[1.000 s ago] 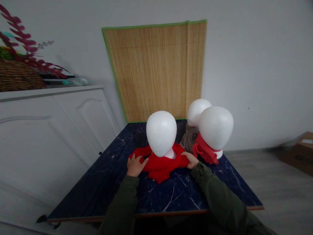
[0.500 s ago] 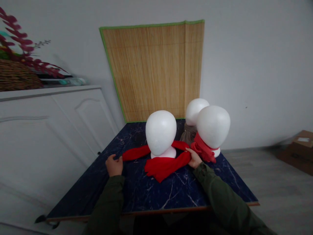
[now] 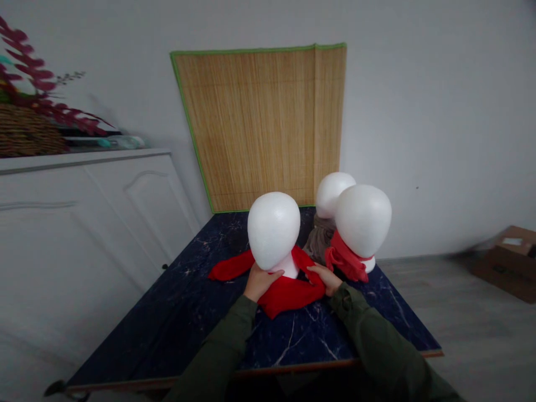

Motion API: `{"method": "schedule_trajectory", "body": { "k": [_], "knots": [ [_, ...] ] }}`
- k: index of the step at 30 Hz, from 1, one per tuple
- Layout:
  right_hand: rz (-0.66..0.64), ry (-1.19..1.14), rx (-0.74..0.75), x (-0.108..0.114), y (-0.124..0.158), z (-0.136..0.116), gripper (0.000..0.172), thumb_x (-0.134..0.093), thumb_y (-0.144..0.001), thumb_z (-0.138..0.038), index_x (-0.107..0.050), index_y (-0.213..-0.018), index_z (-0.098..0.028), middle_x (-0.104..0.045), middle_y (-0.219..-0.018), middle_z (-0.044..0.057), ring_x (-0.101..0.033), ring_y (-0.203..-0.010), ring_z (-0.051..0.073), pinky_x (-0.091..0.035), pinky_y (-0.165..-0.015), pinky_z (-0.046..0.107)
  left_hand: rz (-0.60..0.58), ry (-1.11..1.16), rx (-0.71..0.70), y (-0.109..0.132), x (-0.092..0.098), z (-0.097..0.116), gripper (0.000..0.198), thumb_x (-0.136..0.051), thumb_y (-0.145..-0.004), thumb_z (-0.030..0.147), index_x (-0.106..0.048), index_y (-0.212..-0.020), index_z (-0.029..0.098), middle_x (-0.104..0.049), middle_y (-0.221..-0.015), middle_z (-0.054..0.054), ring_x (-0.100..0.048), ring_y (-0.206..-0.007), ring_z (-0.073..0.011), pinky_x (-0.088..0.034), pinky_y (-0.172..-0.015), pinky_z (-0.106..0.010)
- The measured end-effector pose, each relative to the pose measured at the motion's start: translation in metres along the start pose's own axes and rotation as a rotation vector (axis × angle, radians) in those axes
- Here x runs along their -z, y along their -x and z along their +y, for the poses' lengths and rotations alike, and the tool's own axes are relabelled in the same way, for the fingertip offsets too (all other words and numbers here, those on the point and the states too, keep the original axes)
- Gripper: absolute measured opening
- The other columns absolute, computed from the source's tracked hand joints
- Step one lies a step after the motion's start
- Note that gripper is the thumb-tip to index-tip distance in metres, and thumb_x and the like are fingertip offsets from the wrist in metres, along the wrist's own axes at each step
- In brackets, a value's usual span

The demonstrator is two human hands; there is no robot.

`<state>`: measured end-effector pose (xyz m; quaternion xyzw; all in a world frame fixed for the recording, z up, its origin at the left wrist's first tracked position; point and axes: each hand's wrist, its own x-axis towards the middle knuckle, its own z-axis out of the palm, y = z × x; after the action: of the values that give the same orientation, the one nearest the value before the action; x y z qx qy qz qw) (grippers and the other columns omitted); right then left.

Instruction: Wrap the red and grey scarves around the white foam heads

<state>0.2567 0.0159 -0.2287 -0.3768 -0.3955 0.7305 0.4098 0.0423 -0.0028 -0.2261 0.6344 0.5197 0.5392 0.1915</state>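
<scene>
A white foam mannequin head (image 3: 273, 230) stands mid-table with a red scarf (image 3: 288, 295) running behind its neck and folded across its front. My left hand (image 3: 259, 282) is closed at the scarf's front part, against the base of the neck. Its thumb lies across the front, and its other fingers are mostly hidden. On the right of the neck, my right hand (image 3: 325, 279) grips the scarf where it bends back towards the front. The scarf's other end lies loose on the table to the left.
Right of my right hand is a second foam head (image 3: 363, 220) with a coral-red scarf (image 3: 347, 261). Behind it, a third head (image 3: 333, 192) wears a grey-brown cloth (image 3: 320, 241). The dark blue marbled table (image 3: 184, 318) adjoins a white cabinet (image 3: 100, 223). Cardboard boxes (image 3: 506, 265) lie on the floor.
My left hand has moved right, from the scarf's left end to its front part by the neck. My right hand stays on the scarf. The view has shifted slightly.
</scene>
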Motion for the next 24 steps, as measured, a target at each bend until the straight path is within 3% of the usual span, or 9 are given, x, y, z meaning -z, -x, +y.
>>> {"method": "schedule_trajectory", "body": {
  "k": [4,8,11,15,20,24],
  "knots": [
    [-0.079,-0.006,-0.021,-0.006,0.005,-0.002,0.032,-0.065,-0.061,-0.021,-0.056,-0.091,-0.016,-0.063,-0.063,-0.003,-0.055,-0.053,0.009,-0.040,-0.053,0.021,0.067,0.048,0.069,-0.004,-0.011,-0.006,0.061,-0.073,-0.054,0.035,-0.056,-0.107,0.010,-0.063,-0.105,-0.013,-0.059,-0.096,-0.0220,-0.047,-0.086,-0.037],
    [-0.185,-0.040,-0.061,-0.012,0.009,-0.002,0.046,-0.068,-0.058,-0.021,-0.055,-0.102,-0.017,-0.066,-0.083,0.000,-0.060,-0.068,0.012,-0.042,-0.069,0.026,0.098,0.059,0.119,-0.007,-0.001,-0.010,0.060,-0.075,-0.051,0.036,-0.058,-0.103,0.011,-0.065,-0.103,-0.012,-0.061,-0.091,-0.0222,-0.050,-0.081,-0.037],
    [-0.182,-0.066,-0.076,-0.018,0.010,0.002,0.042,-0.069,-0.056,-0.022,-0.056,-0.096,-0.017,-0.066,-0.075,-0.001,-0.059,-0.062,0.011,-0.041,-0.067,0.026,0.184,0.023,0.157,-0.022,0.026,-0.011,0.064,-0.077,-0.048,0.034,-0.057,-0.104,0.012,-0.064,-0.104,-0.011,-0.061,-0.093,-0.0227,-0.050,-0.082,-0.036],
    [-0.208,-0.079,-0.141,-0.025,0.007,0.014,0.040,-0.070,-0.055,-0.025,-0.057,-0.091,-0.016,-0.062,-0.062,-0.003,-0.056,-0.053,0.011,-0.042,-0.067,0.028,0.373,-0.140,0.232,-0.067,0.082,-0.020,0.058,-0.075,-0.051,0.034,-0.059,-0.102,0.011,-0.064,-0.104,-0.011,-0.059,-0.097,-0.0233,-0.047,-0.087,-0.035],
    [-0.314,-0.093,-0.204,-0.030,-0.001,0.022,0.049,-0.073,-0.050,-0.019,-0.059,-0.097,-0.014,-0.067,-0.080,0.003,-0.062,-0.074,0.017,-0.039,-0.086,0.036,0.508,-0.313,0.292,-0.128,0.147,-0.045,0.065,-0.073,-0.052,0.038,-0.054,-0.108,0.009,-0.059,-0.112,-0.013,-0.054,-0.105,-0.0258,-0.043,-0.092,-0.036],
    [-0.373,-0.081,-0.210,-0.030,-0.003,0.022,0.049,-0.073,-0.051,-0.017,-0.061,-0.098,-0.013,-0.068,-0.088,0.006,-0.062,-0.081,0.018,-0.035,-0.093,0.038,0.570,-0.449,0.347,-0.149,0.169,-0.066,0.074,-0.071,-0.054,0.044,-0.048,-0.115,0.008,-0.055,-0.118,-0.015,-0.050,-0.109,-0.0278,-0.041,-0.092,-0.037]
  ]
}}
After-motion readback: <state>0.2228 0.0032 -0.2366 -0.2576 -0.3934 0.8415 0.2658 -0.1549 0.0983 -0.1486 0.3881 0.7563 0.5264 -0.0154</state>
